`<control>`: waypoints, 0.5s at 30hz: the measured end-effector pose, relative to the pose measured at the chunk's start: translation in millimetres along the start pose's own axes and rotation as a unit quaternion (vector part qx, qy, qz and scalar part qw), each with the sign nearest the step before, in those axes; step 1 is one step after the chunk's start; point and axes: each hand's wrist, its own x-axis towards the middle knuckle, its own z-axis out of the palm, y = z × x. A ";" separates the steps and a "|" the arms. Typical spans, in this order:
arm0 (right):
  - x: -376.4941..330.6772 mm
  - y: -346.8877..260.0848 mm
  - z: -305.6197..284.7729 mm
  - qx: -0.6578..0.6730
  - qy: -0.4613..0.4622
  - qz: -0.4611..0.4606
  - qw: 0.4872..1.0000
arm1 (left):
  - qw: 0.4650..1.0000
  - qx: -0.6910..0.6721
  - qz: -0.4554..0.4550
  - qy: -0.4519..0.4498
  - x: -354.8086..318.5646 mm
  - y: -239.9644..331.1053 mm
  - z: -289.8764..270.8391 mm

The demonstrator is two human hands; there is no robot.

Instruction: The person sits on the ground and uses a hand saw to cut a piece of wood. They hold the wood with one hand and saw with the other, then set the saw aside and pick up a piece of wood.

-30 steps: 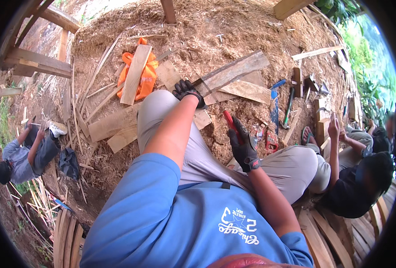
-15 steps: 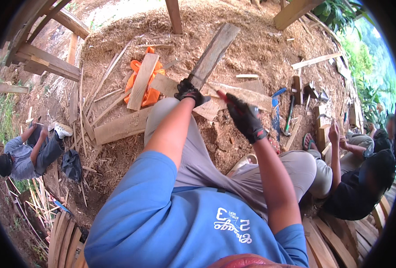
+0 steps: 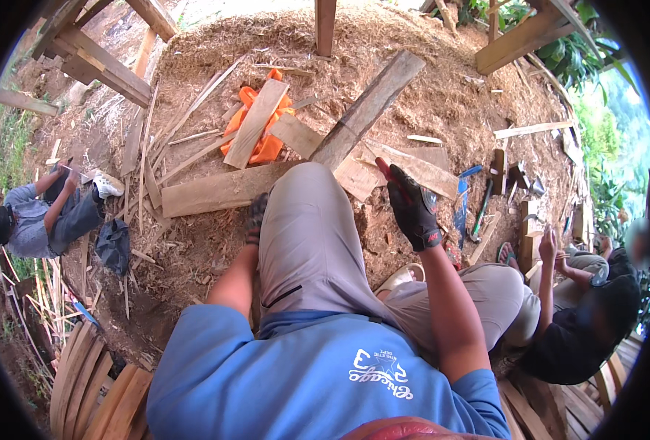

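My left hand (image 3: 257,218), in a black glove, is down beside my left knee. The knee hides part of it, and whether its fingers hold anything does not show. Right of the knee, my right hand (image 3: 413,211), also in a black glove, is closed around a slim red object (image 3: 382,169) that sticks up past the fingers; its kind is unclear. A long rough board (image 3: 369,110) slants away from just beyond my left knee, its near end over other planks. Neither hand touches that board. Behind the knee, a wide plank (image 3: 218,192) lies on the ground.
An orange cloth or bag (image 3: 270,143) lies under a short board (image 3: 257,123). Right of my hand are a blue tool (image 3: 460,202) and a green-handled hammer (image 3: 480,216). One person (image 3: 39,213) sits at far left, another (image 3: 589,315) close at right. Shavings cover the ground.
My left hand has let go of the long board and dropped back beside my left knee. The board now rests by itself. My right hand still holds the red object, more upright.
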 end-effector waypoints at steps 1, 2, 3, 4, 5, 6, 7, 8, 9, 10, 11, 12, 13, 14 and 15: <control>1.7 -6.5 -8.0 -0.023 -0.003 -0.019 1.000 | 1.000 -0.001 0.000 0.010 -6.5 9.0 7.6; 3.4 -10.7 -10.3 -0.042 -0.007 -0.040 0.998 | 1.000 0.003 0.000 0.024 -10.3 13.2 10.5; 4.9 -4.6 -11.8 -0.033 -0.014 -0.074 0.997 | 0.999 0.001 0.001 0.038 -16.0 19.1 14.0; 8.8 -11.3 -16.1 -0.033 -0.021 -0.078 0.996 | 0.999 -0.002 0.002 0.052 -19.5 22.4 15.4; 12.3 -19.5 -19.5 -0.033 -0.035 -0.084 0.995 | 0.998 -0.004 -0.003 0.064 -24.6 21.2 16.1; 16.9 -23.3 -23.9 -0.037 -0.054 -0.086 0.994 | 0.997 -0.009 -0.006 0.075 -26.7 22.0 18.1; 20.0 -19.2 -25.2 -0.010 -0.061 -0.117 0.991 | 0.997 -0.012 -0.009 0.081 -28.2 21.6 18.4; 24.8 -17.6 -30.6 -0.029 -0.083 -0.100 0.991 | 0.996 -0.017 -0.009 0.088 -26.9 21.7 19.9; 21.8 -18.8 -48.1 -0.058 -0.094 -0.070 0.991 | 0.996 -0.032 0.010 0.086 -15.8 31.0 32.4; 31.1 -23.9 -48.2 -0.062 -0.122 -0.066 0.988 | 0.995 -0.027 -0.001 0.094 -23.0 23.4 26.1; 34.1 -27.6 -56.2 -0.058 -0.120 -0.110 0.985 | 0.995 -0.027 0.001 0.097 -23.3 22.3 24.4; 31.0 -22.8 -59.0 -0.046 -0.103 -0.104 0.988 | 0.995 -0.028 0.008 0.097 -20.6 24.6 25.0; 35.3 -16.3 -57.2 -0.070 -0.117 -0.105 0.985 | 0.995 -0.029 0.010 0.097 -22.5 24.7 23.9; 40.7 -12.2 -53.8 -0.094 -0.129 -0.105 0.982 | 0.995 -0.032 0.011 0.098 -23.8 26.8 23.4; 50.9 -21.8 -38.8 -0.056 -0.125 -0.131 0.982 | 0.995 -0.033 0.011 0.096 -27.4 26.5 23.1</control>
